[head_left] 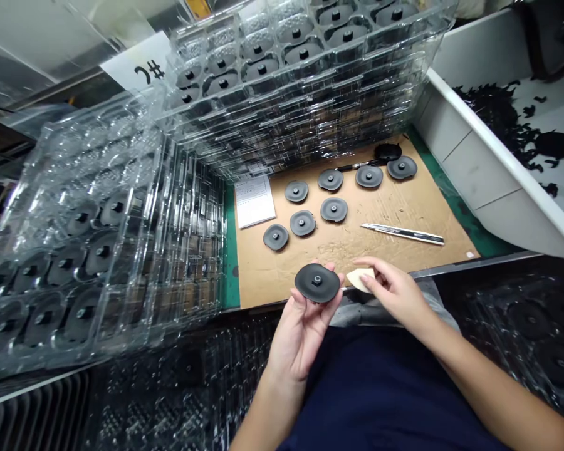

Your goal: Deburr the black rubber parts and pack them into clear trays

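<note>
A black oval disc [316, 290] with a small raised stub in its centre rests in my left hand [303, 332], gripped by its edge with the fingers beneath. Close by on the right, my right hand [395, 291] pinches a cream-coloured wedge, perhaps a sponge [361, 279], near the disc's rim. Whether the wedge touches the disc I cannot tell. Beyond both hands, several similar black discs [333, 210] lie in loose rows on a brown cardboard sheet [272, 282]. A slim utility knife [404, 233] lies on the cardboard to the right.
Stacked clear plastic trays [301, 106] holding black discs rise behind the cardboard, with another stack [136, 263] at left. A printed paper [254, 202] lies near the back left. On the right stands a white bin [502, 169] with black scraps [493, 116]. A sign [141, 61] leans behind.
</note>
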The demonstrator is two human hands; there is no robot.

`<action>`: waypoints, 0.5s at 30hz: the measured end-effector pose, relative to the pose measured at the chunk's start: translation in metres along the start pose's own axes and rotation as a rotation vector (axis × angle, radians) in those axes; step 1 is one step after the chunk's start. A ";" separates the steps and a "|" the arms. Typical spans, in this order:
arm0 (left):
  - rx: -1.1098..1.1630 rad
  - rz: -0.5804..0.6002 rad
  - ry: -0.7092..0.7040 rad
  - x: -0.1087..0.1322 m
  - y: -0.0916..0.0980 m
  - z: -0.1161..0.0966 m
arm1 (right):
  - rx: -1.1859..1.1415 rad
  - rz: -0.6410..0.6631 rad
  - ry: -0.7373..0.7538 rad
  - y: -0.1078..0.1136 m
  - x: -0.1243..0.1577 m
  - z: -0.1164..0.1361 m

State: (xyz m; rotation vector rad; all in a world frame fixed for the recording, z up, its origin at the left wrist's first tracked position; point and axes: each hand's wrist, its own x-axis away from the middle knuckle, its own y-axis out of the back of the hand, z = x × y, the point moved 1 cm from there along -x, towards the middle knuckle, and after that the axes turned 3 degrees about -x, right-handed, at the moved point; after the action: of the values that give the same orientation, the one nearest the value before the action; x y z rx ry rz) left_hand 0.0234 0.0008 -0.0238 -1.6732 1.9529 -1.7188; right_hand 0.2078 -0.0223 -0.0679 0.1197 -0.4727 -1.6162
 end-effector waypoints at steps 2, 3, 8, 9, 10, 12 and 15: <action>-0.039 -0.001 -0.022 0.000 0.000 0.001 | -0.060 0.023 0.012 0.005 -0.002 0.014; -0.065 0.004 -0.044 0.000 0.000 0.002 | -0.098 0.032 0.032 0.007 -0.002 0.025; -0.255 0.015 -0.157 0.005 0.001 0.004 | -0.147 -0.043 0.389 -0.001 0.005 0.090; -0.287 0.013 -0.165 0.006 0.001 0.004 | -0.136 -0.021 0.445 -0.004 0.007 0.099; -0.311 0.010 -0.179 0.007 0.001 0.002 | -0.122 0.029 0.472 -0.007 0.007 0.106; -0.330 0.008 -0.229 0.008 0.001 -0.001 | -0.075 0.163 0.467 -0.011 0.005 0.112; -0.359 -0.014 -0.261 0.009 -0.001 -0.003 | 0.002 0.096 0.509 -0.015 0.000 0.113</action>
State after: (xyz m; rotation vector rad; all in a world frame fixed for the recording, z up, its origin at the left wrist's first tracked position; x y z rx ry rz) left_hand 0.0188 -0.0031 -0.0170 -1.9039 2.2166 -1.1258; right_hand 0.1541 0.0035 0.0291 0.4891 -0.0848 -1.4249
